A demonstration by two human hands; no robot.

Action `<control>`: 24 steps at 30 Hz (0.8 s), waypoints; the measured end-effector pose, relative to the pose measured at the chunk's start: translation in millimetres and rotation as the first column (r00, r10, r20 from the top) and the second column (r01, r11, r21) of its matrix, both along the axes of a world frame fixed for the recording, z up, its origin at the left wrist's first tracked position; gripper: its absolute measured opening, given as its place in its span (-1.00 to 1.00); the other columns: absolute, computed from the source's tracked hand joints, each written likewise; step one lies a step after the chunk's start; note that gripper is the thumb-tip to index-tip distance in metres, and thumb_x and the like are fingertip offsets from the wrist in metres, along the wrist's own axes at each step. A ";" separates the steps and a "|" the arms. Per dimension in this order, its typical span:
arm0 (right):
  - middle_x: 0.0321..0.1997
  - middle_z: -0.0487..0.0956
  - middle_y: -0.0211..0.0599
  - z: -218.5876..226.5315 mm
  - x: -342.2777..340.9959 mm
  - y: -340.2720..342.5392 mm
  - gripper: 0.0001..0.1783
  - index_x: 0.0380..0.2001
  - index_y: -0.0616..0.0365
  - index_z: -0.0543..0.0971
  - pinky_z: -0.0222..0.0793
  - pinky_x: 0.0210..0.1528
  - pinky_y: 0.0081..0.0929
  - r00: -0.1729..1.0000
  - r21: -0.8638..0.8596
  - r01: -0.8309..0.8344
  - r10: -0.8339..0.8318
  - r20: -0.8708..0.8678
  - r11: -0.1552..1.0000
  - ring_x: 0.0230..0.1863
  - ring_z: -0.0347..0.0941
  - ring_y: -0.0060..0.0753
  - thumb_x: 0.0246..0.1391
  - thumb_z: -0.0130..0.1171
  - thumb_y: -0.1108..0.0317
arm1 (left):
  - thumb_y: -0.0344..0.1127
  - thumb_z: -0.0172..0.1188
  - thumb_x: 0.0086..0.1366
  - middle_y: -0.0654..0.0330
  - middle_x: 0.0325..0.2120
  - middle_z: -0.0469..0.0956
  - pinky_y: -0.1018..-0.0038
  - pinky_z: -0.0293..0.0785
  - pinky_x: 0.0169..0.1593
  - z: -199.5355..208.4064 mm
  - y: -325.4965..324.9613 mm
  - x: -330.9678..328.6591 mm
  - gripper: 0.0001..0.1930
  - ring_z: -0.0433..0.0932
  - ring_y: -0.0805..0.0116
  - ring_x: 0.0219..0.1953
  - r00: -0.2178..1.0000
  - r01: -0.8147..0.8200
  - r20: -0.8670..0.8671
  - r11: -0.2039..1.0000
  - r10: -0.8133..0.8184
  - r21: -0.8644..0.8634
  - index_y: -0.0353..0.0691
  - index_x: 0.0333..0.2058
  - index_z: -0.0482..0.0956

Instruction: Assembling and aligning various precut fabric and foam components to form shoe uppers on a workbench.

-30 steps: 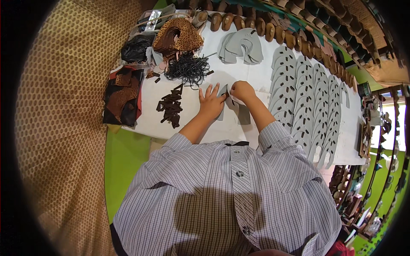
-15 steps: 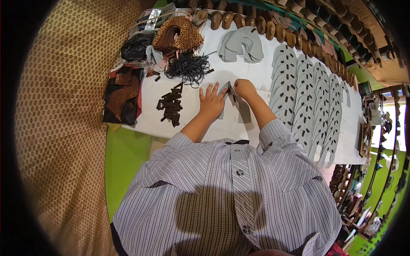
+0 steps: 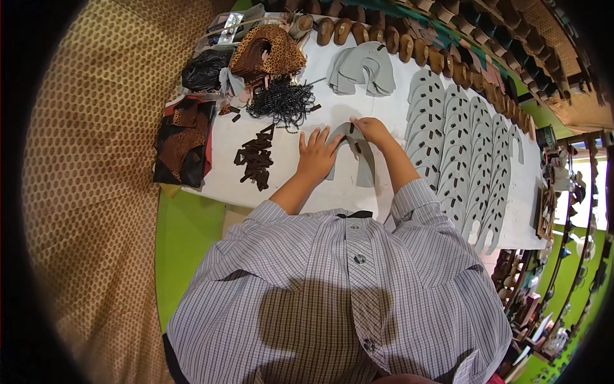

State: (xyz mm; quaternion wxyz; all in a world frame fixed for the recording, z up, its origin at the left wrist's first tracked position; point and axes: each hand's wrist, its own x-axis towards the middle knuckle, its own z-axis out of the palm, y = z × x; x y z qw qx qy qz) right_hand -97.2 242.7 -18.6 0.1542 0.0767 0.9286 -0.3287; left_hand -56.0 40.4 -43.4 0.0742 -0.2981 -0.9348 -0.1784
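In front of me a grey U-shaped shoe-upper piece (image 3: 365, 168) lies on the white table, its two legs pointing toward me. My left hand (image 3: 316, 155) rests with spread fingers, its fingertips and thumb on the piece's left leg. The fingers of my right hand (image 3: 373, 132) are closed on the curved top edge, beside a small dark brown strip (image 3: 352, 128) on the piece. Whether that strip is fixed or loose I cannot tell. A heap of dark brown strips (image 3: 255, 160) lies to the left of my left hand.
Rows of overlapping grey U-shaped pieces (image 3: 427, 121) with dark strips cover the table's right side. Beyond my hands is a stack of grey pieces (image 3: 362, 69). Black beaded trim (image 3: 281, 102) and leopard-print pieces (image 3: 267, 52) lie at the far left. Brown shoe forms (image 3: 406, 48) line the far edge.
The grey piece's raised, folded top has opened out into a flatter arch. My right hand has shifted slightly right along its top edge; the left has barely moved.
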 end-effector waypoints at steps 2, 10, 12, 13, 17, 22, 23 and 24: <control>-0.37 0.58 -0.03 7.6 3.2 -7.5 -0.44 -0.39 0.35 0.57 0.36 -0.25 -0.37 0.882 -0.181 0.470 -0.449 0.147 0.864 -0.31 0.51 -0.19 -0.08 0.12 -0.07 | -0.23 0.01 0.17 0.15 0.13 0.22 -0.12 -0.25 0.21 3.3 -0.6 0.9 -0.57 0.12 0.12 0.19 1.000 0.021 -0.010 1.000 -0.021 0.004 0.17 0.06 0.35; -0.45 0.56 0.05 7.6 3.3 -4.5 -0.28 -0.47 0.38 0.58 0.36 -0.29 -0.30 0.989 -0.054 -0.008 0.016 0.147 0.999 -0.38 0.50 -0.06 -0.18 0.11 -0.25 | -0.21 0.02 0.18 0.16 0.12 0.23 -0.13 -0.28 0.21 5.9 0.9 0.9 -0.63 0.11 0.13 0.20 1.000 -0.028 0.003 0.999 0.028 -0.017 0.21 0.00 0.44; -0.46 0.56 0.05 1.7 1.1 -4.0 -0.31 -0.48 0.36 0.58 0.36 -0.31 -0.29 0.992 0.005 -0.019 0.018 0.125 1.000 -0.40 0.49 -0.05 -0.17 0.11 -0.23 | -0.20 0.01 0.18 0.17 0.12 0.23 -0.13 -0.28 0.21 6.3 1.3 1.2 -0.63 0.12 0.13 0.20 1.000 -0.026 0.001 0.999 0.026 -0.023 0.22 0.00 0.44; -0.45 0.56 0.04 -1.0 -0.8 -3.3 -0.34 -0.49 0.33 0.58 0.36 -0.30 -0.29 0.987 -0.014 -0.013 0.015 0.162 1.000 -0.39 0.49 -0.05 -0.14 0.09 -0.21 | -0.20 0.01 0.18 0.17 0.12 0.23 -0.13 -0.28 0.21 6.6 1.4 1.2 -0.64 0.12 0.14 0.19 1.000 -0.023 -0.002 0.999 0.023 -0.028 0.22 -0.01 0.44; -0.43 0.57 0.00 -8.3 -2.7 -5.7 -0.41 -0.48 0.26 0.59 0.36 -0.28 -0.31 0.981 0.020 -0.040 0.036 0.193 0.999 -0.37 0.50 -0.05 -0.05 0.02 -0.16 | -0.20 0.02 0.18 0.17 0.12 0.24 -0.13 -0.29 0.21 5.5 0.5 1.2 -0.64 0.14 0.14 0.18 0.999 -0.025 -0.024 0.999 0.025 -0.023 0.22 -0.01 0.45; -0.40 0.56 -0.18 0.1 3.3 -14.9 -0.53 -0.37 0.19 0.58 0.33 -0.31 -0.31 0.982 0.102 0.080 -0.095 0.161 0.992 -0.37 0.46 -0.21 -0.06 0.13 -0.06 | -0.20 0.01 0.18 0.17 0.11 0.25 -0.14 -0.29 0.21 2.6 1.0 1.9 -0.65 0.15 0.13 0.18 0.999 -0.026 -0.033 1.000 0.025 -0.011 0.23 -0.02 0.46; -0.30 0.56 -0.24 6.9 7.5 -19.1 -0.57 -0.31 0.12 0.58 0.33 -0.26 -0.28 0.984 0.282 0.114 -0.147 0.099 0.953 -0.27 0.46 -0.19 -0.08 0.15 -0.03 | -0.20 0.01 0.18 0.17 0.11 0.25 -0.14 -0.29 0.21 2.7 1.6 1.5 -0.65 0.15 0.13 0.18 0.999 -0.023 -0.033 1.000 0.023 -0.010 0.23 -0.02 0.46; -0.30 0.56 -0.24 12.2 12.9 -23.0 -0.57 -0.31 0.12 0.58 0.33 -0.26 -0.28 0.985 0.280 0.108 -0.141 0.100 0.954 -0.27 0.46 -0.19 -0.08 0.15 -0.03 | -0.20 0.01 0.18 0.17 0.12 0.25 -0.13 -0.29 0.21 3.4 0.3 1.7 -0.64 0.14 0.13 0.18 0.999 -0.031 -0.014 0.999 0.030 -0.011 0.21 -0.01 0.45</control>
